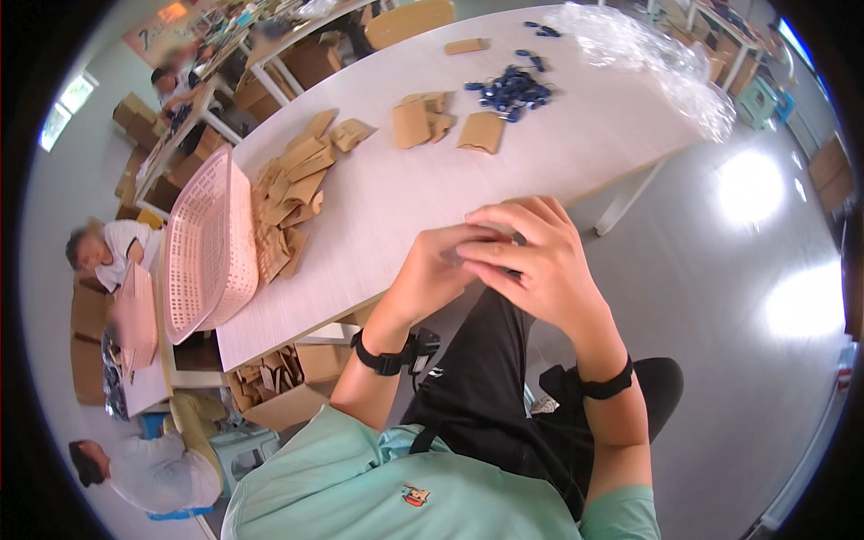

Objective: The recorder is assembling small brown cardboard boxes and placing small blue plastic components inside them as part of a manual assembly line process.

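Note:
My two hands meet in front of me, just off the near edge of the table. My left hand (441,265) has its fingers bent in toward the other palm; they are partly hidden and blurred. Over them curls my right hand (547,256), thumb and fingers bent. A bit of something small and dark shows between the right fingers, too covered to name. Beyond the hands, a pile of small dark blue items (511,94) lies on the table next to a flat brown cardboard sleeve (481,132) and a small stack of similar sleeves (412,124).
A pink plastic basket (211,247) rests on its side at the table's left, with a heap of cardboard sleeves (297,175) beside it. Clear plastic wrap (639,54) covers the far right. Below stands an open carton (292,387). Other people sit at the left.

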A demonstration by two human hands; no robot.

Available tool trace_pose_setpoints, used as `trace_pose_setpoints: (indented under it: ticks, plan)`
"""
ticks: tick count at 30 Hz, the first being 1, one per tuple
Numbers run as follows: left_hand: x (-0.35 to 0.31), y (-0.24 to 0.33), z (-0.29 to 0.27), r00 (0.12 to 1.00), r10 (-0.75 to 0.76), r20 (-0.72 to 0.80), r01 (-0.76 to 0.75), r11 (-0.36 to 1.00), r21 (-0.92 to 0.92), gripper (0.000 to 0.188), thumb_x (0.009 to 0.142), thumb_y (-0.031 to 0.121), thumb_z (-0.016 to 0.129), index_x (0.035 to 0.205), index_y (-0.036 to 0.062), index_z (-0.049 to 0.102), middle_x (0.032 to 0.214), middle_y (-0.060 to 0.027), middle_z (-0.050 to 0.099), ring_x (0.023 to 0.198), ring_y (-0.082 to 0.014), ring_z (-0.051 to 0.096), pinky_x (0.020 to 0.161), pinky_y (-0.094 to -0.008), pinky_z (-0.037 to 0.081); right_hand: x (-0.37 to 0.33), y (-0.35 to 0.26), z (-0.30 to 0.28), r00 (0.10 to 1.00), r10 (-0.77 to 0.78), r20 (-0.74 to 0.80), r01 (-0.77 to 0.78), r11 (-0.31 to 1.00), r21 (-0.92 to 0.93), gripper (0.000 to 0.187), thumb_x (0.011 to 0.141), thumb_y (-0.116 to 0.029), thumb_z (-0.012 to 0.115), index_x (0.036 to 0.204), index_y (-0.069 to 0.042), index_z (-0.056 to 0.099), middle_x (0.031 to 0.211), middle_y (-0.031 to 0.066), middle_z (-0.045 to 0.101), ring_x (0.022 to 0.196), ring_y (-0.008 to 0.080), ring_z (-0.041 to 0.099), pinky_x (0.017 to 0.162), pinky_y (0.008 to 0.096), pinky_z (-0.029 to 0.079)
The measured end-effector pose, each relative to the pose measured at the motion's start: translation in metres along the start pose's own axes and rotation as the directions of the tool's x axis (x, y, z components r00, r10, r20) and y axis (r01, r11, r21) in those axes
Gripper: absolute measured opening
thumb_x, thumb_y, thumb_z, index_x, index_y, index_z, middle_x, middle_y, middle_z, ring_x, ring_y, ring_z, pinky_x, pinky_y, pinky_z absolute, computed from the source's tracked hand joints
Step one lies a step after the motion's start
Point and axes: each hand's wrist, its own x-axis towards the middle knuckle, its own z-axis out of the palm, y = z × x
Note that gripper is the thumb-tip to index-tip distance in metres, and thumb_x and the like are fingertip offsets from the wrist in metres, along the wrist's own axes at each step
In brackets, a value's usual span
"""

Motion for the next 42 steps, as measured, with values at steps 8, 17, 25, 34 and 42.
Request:
trace_pose_setpoints:
  ticks: [8, 17, 25, 34, 42]
  plan:
    - [0.001, -0.026, -0.033, 0.99, -0.08, -0.116, 0.065, 0.989, -0.129, 0.022, 0.083, -0.007, 0.063, 0.105, -0.0041, 0.066, 0.096, -0.0076, 0.069, 0.084, -0.0116, 0.061, 0.077, -0.0267, 0.051, 0.033, 0.025, 0.051, 0.996, 0.025, 0.091, -0.036, 0.993, 0.116, 0.014, 0.07, -0.013, 0.079, 0.084, -0.016, 0.075, 0.107, -0.0017, 0.067, 0.092, 0.0211, 0.062, 0.085, 0.0358, 0.046]
    - [-0.001, -0.024, -0.029, 0.986, -0.072, -0.147, 0.068, 0.997, -0.036, 0.017, 0.083, -0.006, 0.062, 0.1, -0.0045, 0.066, 0.087, -0.0114, 0.069, 0.079, -0.0138, 0.063, 0.073, -0.0275, 0.051, 0.045, 0.024, 0.046, 0.973, -0.018, 0.228, 0.001, 0.997, 0.072, 0.018, 0.062, -0.007, 0.078, 0.079, -0.012, 0.073, 0.114, 0.0039, 0.067, 0.101, 0.0264, 0.06, 0.088, 0.0384, 0.046]
    - [0.001, -0.023, -0.03, 0.987, -0.03, -0.155, 0.037, 0.998, 0.047, 0.023, 0.085, 0.001, 0.068, 0.107, -0.0049, 0.066, 0.088, -0.0095, 0.069, 0.083, -0.0117, 0.062, 0.075, -0.0276, 0.052, 0.039, 0.032, 0.042, 0.995, -0.013, 0.096, 0.006, 0.997, 0.072, 0.016, 0.064, -0.015, 0.081, 0.077, -0.014, 0.072, 0.11, -0.0008, 0.066, 0.094, 0.0224, 0.06, 0.084, 0.0365, 0.047]
    - [0.002, -0.024, -0.027, 0.974, -0.1, -0.203, 0.086, 0.993, -0.079, 0.026, 0.083, 0.0, 0.07, 0.109, -0.0043, 0.066, 0.087, -0.0098, 0.07, 0.083, -0.0119, 0.064, 0.077, -0.0275, 0.052, 0.044, 0.029, 0.035, 0.987, -0.107, 0.119, 0.12, 0.987, -0.108, 0.018, 0.066, -0.022, 0.081, 0.078, -0.013, 0.071, 0.11, -0.0012, 0.064, 0.089, 0.0215, 0.06, 0.084, 0.0372, 0.046]
    - [0.004, -0.037, -0.026, 0.966, -0.022, -0.256, -0.003, 0.996, -0.095, 0.038, 0.086, -0.003, 0.065, 0.122, 0.0008, 0.056, 0.104, -0.0121, 0.06, 0.097, -0.0161, 0.06, 0.081, -0.029, 0.05, 0.038, 0.006, 0.044, 0.992, 0.115, -0.059, -0.12, 0.99, -0.072, 0.03, 0.07, -0.025, 0.082, 0.093, -0.011, 0.068, 0.106, 0.0012, 0.063, 0.079, 0.0206, 0.06, 0.07, 0.0328, 0.049]
